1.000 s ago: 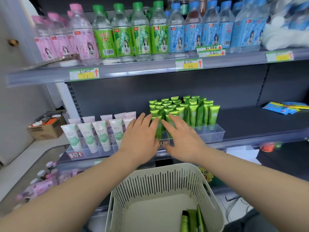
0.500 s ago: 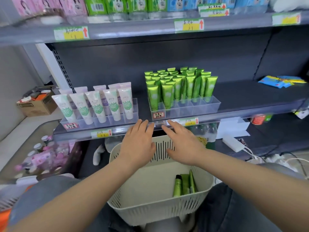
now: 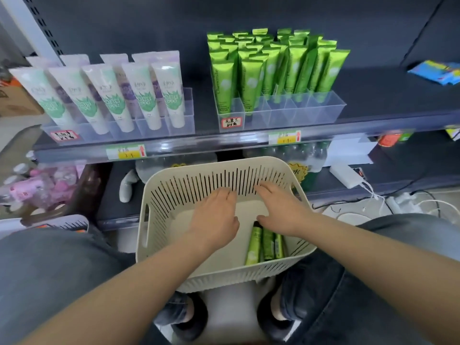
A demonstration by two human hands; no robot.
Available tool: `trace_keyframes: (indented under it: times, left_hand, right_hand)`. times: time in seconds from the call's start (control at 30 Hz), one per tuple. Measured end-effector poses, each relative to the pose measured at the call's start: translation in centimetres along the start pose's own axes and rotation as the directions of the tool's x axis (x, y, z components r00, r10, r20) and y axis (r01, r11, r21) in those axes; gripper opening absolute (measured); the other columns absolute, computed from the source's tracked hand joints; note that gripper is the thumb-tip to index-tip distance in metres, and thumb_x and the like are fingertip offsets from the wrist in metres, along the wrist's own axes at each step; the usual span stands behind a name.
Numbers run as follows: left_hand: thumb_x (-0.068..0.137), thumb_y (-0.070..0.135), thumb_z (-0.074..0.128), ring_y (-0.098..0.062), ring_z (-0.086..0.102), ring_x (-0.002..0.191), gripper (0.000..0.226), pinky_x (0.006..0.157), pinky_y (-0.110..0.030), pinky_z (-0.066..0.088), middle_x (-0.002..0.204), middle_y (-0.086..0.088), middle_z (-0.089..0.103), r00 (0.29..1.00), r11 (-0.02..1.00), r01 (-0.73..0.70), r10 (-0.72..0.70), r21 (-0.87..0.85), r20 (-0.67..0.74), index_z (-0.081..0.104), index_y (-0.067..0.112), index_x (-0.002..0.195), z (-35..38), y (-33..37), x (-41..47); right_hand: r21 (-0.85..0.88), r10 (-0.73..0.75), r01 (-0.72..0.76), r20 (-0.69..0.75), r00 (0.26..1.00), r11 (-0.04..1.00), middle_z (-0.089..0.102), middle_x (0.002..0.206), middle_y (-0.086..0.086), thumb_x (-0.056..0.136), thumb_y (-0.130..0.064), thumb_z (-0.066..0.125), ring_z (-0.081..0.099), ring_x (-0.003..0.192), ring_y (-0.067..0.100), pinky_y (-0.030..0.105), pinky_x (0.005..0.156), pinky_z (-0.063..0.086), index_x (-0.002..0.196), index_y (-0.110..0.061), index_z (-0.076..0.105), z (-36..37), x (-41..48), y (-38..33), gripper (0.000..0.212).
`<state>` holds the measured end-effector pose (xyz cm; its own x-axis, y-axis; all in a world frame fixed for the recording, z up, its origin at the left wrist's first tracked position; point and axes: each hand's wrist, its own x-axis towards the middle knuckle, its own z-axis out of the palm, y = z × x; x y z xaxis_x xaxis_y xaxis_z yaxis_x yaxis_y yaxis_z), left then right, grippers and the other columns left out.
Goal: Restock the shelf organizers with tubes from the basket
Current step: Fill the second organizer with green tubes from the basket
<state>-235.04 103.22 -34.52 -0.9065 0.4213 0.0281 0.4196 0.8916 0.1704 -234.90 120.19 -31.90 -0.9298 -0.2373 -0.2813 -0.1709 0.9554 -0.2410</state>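
**Q:** Fig. 1, head view. What stage of the restock do you read from your station?

**Operator:** Late, I judge. The green organizer [image 3: 311,108] stands on the shelf [image 3: 224,143] at 1 o'clock from the basket [image 3: 189,188]. Its back rows are packed with upright shelved tubes [image 3: 273,63]. Only the front row shows gaps: two tubes stand at its left end, and bare cells run on toward 3 o'clock. The white-tube organizer [image 3: 181,120], at 10 o'clock from the basket, has a full front row. How full it is behind that, I cannot tell.

**Q:** And the stock to be moved?

**Operator:** About three green basket tubes [image 3: 266,242] lie flat on the basket floor near its 4 o'clock corner, with their caps toward the shelf. The rest of the floor that I can see is bare, and I see no white tubes in it. So I judge the green front row to be the work left. These few tubes may not fill every bare cell.

**Q:** The hands?

**Operator:** Both hover palm-down in the basket mouth. The left hand [image 3: 215,217], at 9 o'clock of the basket tubes, has loose, nearly straight fingers and carries nothing. The right hand [image 3: 281,210], at 12 o'clock of them, is likewise spread and empty. Its thumb is just beside the cap ends, but I cannot tell whether it touches them. No tube is lifted yet.
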Motion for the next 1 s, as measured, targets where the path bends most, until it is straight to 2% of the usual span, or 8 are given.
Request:
trace_keyframes:
  times: [0.2,0.4,0.53,0.67,0.77,0.9,0.97,1.0]
  left_hand:
    - [0.086,0.027,0.052,-0.024,0.042,0.122,0.048,0.1,-0.036,0.041,0.133,-0.006,0.046,0.984,0.997,0.023,-0.01,-0.068,0.178,0.043,0.011,0.131,3.7,-0.4,1.2]
    - [0.087,0.026,0.052,-0.026,0.048,0.112,0.037,0.087,-0.037,0.045,0.119,-0.008,0.05,0.942,0.996,0.05,-0.022,-0.076,0.335,0.049,0.01,0.12,7.1,-0.4,2.3]
    - [0.088,0.027,0.054,-0.027,0.05,0.109,0.035,0.081,-0.035,0.045,0.116,-0.009,0.051,0.872,0.99,0.105,-0.048,-0.092,0.486,0.051,0.008,0.118,9.4,-0.1,2.8]
    - [0.089,0.028,0.054,-0.028,0.052,0.107,0.034,0.075,-0.032,0.04,0.116,-0.012,0.051,0.791,0.986,0.136,-0.051,-0.093,0.61,0.051,0.006,0.115,11.7,0.2,3.0]
    - [0.089,0.028,0.054,-0.028,0.055,0.105,0.031,0.076,-0.032,0.044,0.114,-0.012,0.053,0.749,0.982,0.16,-0.054,-0.101,0.66,0.053,0.007,0.112,13.1,0.3,3.3]
    - [0.089,0.027,0.055,-0.027,0.059,0.098,0.026,0.071,-0.029,0.044,0.108,-0.011,0.059,0.693,0.981,0.16,-0.031,-0.111,0.72,0.058,0.007,0.104,14.6,0.7,3.0]
    - [0.088,0.027,0.056,-0.026,0.061,0.091,0.02,0.066,-0.028,0.043,0.103,-0.011,0.062,0.674,0.978,0.161,-0.011,-0.132,0.739,0.058,0.009,0.095,15.3,0.8,2.9]
    - [0.087,0.028,0.056,-0.025,0.061,0.086,0.017,0.064,-0.027,0.042,0.1,-0.01,0.063,0.665,0.974,0.174,-0.007,-0.146,0.746,0.056,0.011,0.088,15.5,0.9,3.0]
  right_hand:
    - [0.059,0.041,-0.048,0.109,0.993,0.997,0.046,0.126,0.006,0.081,-0.02,0.06,0.045,0.118,0.024,0.039,0.099,0.042,0.131,-0.014,0.043,1.9,2.3,1.8,0.053]
    - [-0.057,0.126,-0.114,0.294,0.948,0.992,0.043,0.131,0.014,0.086,-0.016,0.056,0.048,0.114,0.026,0.032,0.094,0.044,0.13,-0.009,0.042,3.6,4.7,3.7,0.047]
    - [-0.138,0.184,-0.139,0.401,0.898,0.981,0.036,0.139,0.023,0.089,-0.012,0.051,0.048,0.116,0.029,0.031,0.085,0.045,0.126,-0.004,0.044,4.2,6.6,4.0,0.039]
    - [-0.143,0.202,-0.153,0.459,0.865,0.978,0.054,0.113,0.015,0.089,-0.008,0.048,0.051,0.091,0.023,0.028,0.073,0.046,0.109,-0.004,0.053,5.0,8.3,4.2,0.021]
    - [-0.154,0.205,-0.148,0.494,0.845,0.977,0.056,0.105,0.013,0.09,-0.006,0.047,0.049,0.084,0.02,0.027,0.068,0.042,0.107,-0.002,0.055,5.7,9.6,4.2,0.019]
    - [-0.212,0.241,-0.15,0.516,0.822,0.966,0.05,0.079,0.005,0.091,-0.006,0.048,0.047,0.069,0.018,0.026,0.052,0.038,0.091,-0.002,0.054,6.8,11.3,4.3,0.008]
    - [-0.235,0.265,-0.163,0.51,0.819,0.958,0.042,0.069,0.003,0.09,-0.007,0.05,0.043,0.061,0.014,0.023,0.047,0.033,0.074,-0.004,0.047,7.5,12.0,4.5,0.016]
    - [-0.242,0.271,-0.166,0.513,0.814,0.956,0.041,0.068,0.003,0.09,-0.007,0.051,0.042,0.06,0.014,0.023,0.047,0.033,0.074,-0.005,0.048,7.7,12.3,4.5,0.016]
